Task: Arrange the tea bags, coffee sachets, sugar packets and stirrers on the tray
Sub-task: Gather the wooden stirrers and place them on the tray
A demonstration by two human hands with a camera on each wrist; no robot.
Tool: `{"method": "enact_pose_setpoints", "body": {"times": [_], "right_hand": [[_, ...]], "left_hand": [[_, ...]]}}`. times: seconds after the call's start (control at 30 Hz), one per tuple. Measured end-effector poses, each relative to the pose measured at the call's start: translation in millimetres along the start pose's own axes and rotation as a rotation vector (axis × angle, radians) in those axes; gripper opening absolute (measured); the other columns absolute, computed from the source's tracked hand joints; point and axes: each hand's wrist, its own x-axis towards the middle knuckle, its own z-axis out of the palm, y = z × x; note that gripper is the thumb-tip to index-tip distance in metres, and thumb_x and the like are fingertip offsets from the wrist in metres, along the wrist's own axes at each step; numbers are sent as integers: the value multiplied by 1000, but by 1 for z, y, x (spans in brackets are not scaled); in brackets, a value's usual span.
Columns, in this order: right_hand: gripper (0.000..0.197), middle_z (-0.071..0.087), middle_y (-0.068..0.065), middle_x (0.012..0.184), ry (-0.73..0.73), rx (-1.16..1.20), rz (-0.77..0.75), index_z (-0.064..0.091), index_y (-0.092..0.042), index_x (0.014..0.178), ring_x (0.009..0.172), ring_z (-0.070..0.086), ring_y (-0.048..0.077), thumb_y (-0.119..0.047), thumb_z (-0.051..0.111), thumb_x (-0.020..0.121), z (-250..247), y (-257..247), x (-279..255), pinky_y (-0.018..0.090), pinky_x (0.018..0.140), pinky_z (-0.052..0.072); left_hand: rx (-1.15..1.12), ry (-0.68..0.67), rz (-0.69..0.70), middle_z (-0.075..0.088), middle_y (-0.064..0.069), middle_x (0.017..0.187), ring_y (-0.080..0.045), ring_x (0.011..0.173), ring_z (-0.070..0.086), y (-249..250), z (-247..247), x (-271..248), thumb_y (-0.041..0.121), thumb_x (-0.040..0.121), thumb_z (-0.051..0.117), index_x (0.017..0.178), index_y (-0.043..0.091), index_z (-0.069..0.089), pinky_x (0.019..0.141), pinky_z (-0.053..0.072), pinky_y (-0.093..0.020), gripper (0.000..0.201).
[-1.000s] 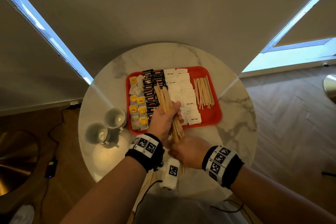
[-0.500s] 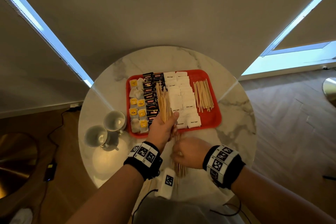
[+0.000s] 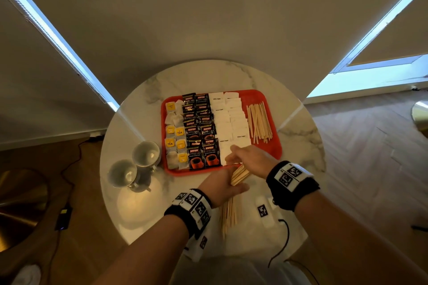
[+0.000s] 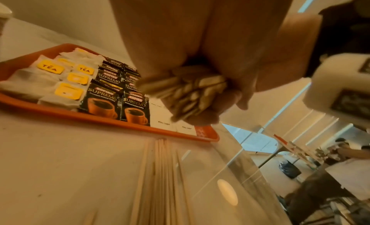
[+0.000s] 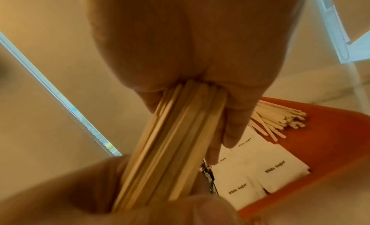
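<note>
Since earlier, stirrer bundle [image 3: 238, 174] lowered off the tray [image 3: 274, 146] to its near edge; gripped by both left hand [image 3: 222, 186] and right hand [image 3: 251, 159], likely for evening the ends.

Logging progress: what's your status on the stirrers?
Both hands, left and right, grip one stirrer bundle at the tray near edge. One stirrer pile already placed. More stirrers wait on the table. Nothing blocking.

Two empty cups [image 3: 134, 164] stand touching on the round marble table [image 3: 298, 136].
</note>
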Motion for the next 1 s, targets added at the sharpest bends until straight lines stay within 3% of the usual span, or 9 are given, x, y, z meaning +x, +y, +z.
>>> {"method": "enact_pose_setpoints", "body": {"times": [0.17, 0.3, 0.4, 0.5, 0.6, 0.73, 0.83, 0.93, 1.0], "right_hand": [[50, 73, -11, 114, 188, 183, -14, 73, -23, 115, 113, 62, 5, -47, 30, 107, -7, 11, 3, 38, 108, 40], [52, 77, -8, 106, 30, 114, -14, 78, -22, 107, 104, 68, 7, -50, 34, 106, 3, 18, 4, 35, 103, 44], [49, 77, -8, 102, 153, 283, -79, 74, -22, 108, 100, 70, 8, -49, 33, 107, 1, 23, 1, 32, 98, 50], [38, 75, -5, 90, 368, 230, -61, 72, -26, 93, 89, 70, 14, -46, 42, 104, 1, 39, -5, 40, 89, 56], [26, 73, -8, 88, 114, -176, -94, 71, -28, 91, 84, 69, 12, -41, 49, 98, 20, 48, -22, 36, 84, 57], [26, 69, 6, 103, -351, -700, -274, 66, -15, 105, 90, 63, 24, -32, 47, 102, 60, 37, -44, 36, 81, 50], [26, 68, 10, 115, -287, -812, -404, 64, -12, 116, 103, 63, 30, -26, 47, 102, 70, 21, -43, 44, 88, 52], [33, 71, 11, 105, -156, -785, -416, 68, -13, 110, 93, 66, 30, -32, 43, 104, 63, 13, -32, 42, 82, 54], [35, 71, 10, 105, -176, -788, -416, 70, -14, 110, 92, 66, 29, -35, 43, 103, 61, 15, -29, 42, 83, 54]], "left_hand": [[45, -28, 9, 57, 19, 80, 8, 64, 51, 1, -6, 1, 37, 96, 66, 132, 24, 57, 62, 41, -13, 40], [57, -33, 75, 65, 8, 97, 5, 72, 53, 13, -2, 4, 35, 96, 66, 137, 22, 51, 68, 43, -14, 45], [-146, -27, -7, 60, 11, 76, 3, 55, 53, 8, 0, 3, 36, 96, 65, 102, 27, 58, 56, 45, -16, 13], [-442, 126, -141, 64, 0, 75, -8, 56, 58, -2, -10, 2, 43, 95, 64, 97, 17, 61, 60, 56, -30, 26], [-646, 354, -176, 64, -3, 70, -21, 64, 60, -9, -23, 7, 56, 87, 67, 86, 15, 63, 78, 55, -50, 41], [-917, 494, -179, 60, -2, 67, -20, 62, 58, -1, -31, 17, 38, 94, 69, 88, 15, 63, 76, 49, -44, 24], [-1023, 455, -175, 58, -2, 68, -18, 60, 57, 11, -26, 21, 31, 95, 69, 93, 13, 60, 72, 51, -42, 20], [-1035, 432, -177, 57, -2, 68, -19, 59, 56, 18, -15, 20, 32, 94, 71, 93, 15, 58, 67, 52, -37, 21], [-1034, 451, -183, 56, -2, 67, -18, 58, 57, 18, -13, 20, 32, 93, 71, 94, 15, 59, 65, 51, -35, 21]]}}
